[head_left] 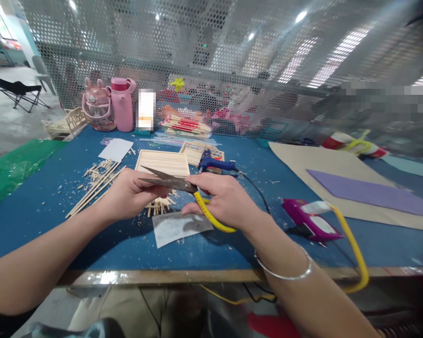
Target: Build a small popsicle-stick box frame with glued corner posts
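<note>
My right hand (225, 197) grips a pair of scissors (183, 183) by its yellow handles. The dark blades are parted and point left, over my left hand. My left hand (132, 192) is closed in a pinch beside the blades. Whatever its fingers hold is hidden behind them. Below the hands lie a pile of short cut wooden sticks (159, 206) and a white sheet of paper (178, 231). Long thin wooden sticks (93, 190) lie left of my left hand. Behind the scissors sits a slatted wooden panel (162, 162).
A blue glue gun (216, 163) with a cord lies behind my right hand. Farther right are a purple device (310, 220) with a yellow cable and a purple sheet (370, 192). Two pink bottles (122, 105) stand at the back left, before a perforated metal screen (183, 42).
</note>
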A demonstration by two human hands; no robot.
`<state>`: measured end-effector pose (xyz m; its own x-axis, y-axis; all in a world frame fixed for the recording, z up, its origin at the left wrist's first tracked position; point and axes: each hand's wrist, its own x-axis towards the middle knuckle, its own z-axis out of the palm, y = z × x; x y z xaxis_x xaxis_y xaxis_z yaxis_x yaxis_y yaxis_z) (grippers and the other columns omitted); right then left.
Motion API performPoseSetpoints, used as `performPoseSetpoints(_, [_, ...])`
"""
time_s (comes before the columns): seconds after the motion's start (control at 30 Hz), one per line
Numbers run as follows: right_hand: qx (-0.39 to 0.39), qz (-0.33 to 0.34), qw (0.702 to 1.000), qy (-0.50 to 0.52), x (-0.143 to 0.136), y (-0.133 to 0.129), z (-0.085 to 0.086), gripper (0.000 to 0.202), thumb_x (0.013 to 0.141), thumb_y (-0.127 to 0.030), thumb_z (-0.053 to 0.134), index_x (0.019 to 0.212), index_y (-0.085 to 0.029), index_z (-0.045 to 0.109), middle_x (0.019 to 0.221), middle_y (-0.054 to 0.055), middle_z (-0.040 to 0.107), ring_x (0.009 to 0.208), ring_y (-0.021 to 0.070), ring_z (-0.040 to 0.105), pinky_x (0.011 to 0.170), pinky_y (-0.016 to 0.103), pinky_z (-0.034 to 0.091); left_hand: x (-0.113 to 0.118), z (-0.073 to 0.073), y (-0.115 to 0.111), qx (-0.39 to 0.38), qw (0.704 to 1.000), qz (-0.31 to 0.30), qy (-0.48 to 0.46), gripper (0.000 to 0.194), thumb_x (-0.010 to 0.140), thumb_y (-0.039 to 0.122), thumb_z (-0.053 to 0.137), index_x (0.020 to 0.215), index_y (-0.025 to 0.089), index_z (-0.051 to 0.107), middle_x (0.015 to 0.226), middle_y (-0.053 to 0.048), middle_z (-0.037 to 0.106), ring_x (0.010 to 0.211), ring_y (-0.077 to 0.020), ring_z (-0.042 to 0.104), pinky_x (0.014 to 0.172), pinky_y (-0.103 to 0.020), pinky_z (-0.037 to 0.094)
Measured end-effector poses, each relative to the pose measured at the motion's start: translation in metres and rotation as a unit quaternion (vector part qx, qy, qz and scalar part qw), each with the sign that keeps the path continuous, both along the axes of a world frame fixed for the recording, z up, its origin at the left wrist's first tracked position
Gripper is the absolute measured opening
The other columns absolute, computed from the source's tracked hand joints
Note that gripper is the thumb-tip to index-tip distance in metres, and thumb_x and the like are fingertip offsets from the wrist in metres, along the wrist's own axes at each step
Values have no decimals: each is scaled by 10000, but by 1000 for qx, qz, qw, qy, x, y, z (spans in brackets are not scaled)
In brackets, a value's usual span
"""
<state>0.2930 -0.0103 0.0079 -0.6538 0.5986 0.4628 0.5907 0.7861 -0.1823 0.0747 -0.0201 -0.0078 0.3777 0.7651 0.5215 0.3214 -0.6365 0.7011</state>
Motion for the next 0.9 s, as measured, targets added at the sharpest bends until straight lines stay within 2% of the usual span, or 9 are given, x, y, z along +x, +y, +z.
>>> performPoseSetpoints(0.13, [-62, -14, 998, 14, -3, 1, 3, 519, 693, -583, 609, 996, -162, 628, 840, 45, 677, 736, 161, 600, 655, 243, 420, 2, 0, 0, -55, 998, 6, -23, 145, 756, 229, 604, 786, 157, 727, 676, -28, 721, 604, -140, 660, 560, -192, 516])
performPoseSetpoints(0.23, [-102, -38, 994, 28, -2, 4, 7, 608, 616, -604, 662, 1039, -173, 591, 913, 49, 654, 761, 173, 581, 653, 256, 418, 2, 2, 0, -121, 991, 2, -50, 179, 761, 282, 612, 818, 148, 716, 706, -29, 716, 637, -140, 662, 577, -187, 520])
performPoseSetpoints(0.33, [-109, -53, 992, 23, 0, 6, 8, 675, 578, -628, 671, 1067, -174, 565, 960, 69, 625, 788, 193, 565, 680, 290, 428, 2, 2, 1, -179, 982, -4, -66, 204, 754, 310, 618, 814, 141, 713, 700, -35, 709, 645, -144, 663, 572, -189, 523])
performPoseSetpoints(0.43, [-100, -38, 994, 5, 0, 6, 7, 698, 560, -623, 686, 1085, -180, 557, 968, 77, 603, 835, 208, 557, 739, 320, 436, 3, 1, 2, -211, 974, -16, -86, 211, 748, 289, 619, 853, 134, 714, 705, -46, 711, 638, -148, 665, 557, -196, 528])
performPoseSetpoints(0.53, [-89, -22, 996, -1, -2, 3, 7, 715, 532, -623, 702, 1076, -180, 562, 973, 80, 585, 867, 216, 551, 770, 333, 442, 3, 1, 2, -205, 975, -25, -85, 228, 736, 264, 632, 913, 144, 711, 747, -51, 717, 649, -148, 667, 569, -202, 533])
performPoseSetpoints(0.9, [-83, -10, 996, 15, -5, 0, 6, 709, 523, -614, 712, 1071, -186, 574, 968, 83, 583, 872, 224, 554, 775, 350, 451, 0, 2, 0, -139, 989, -27, -39, 202, 760, 243, 618, 910, 151, 718, 724, -48, 720, 647, -144, 657, 592, -205, 530])
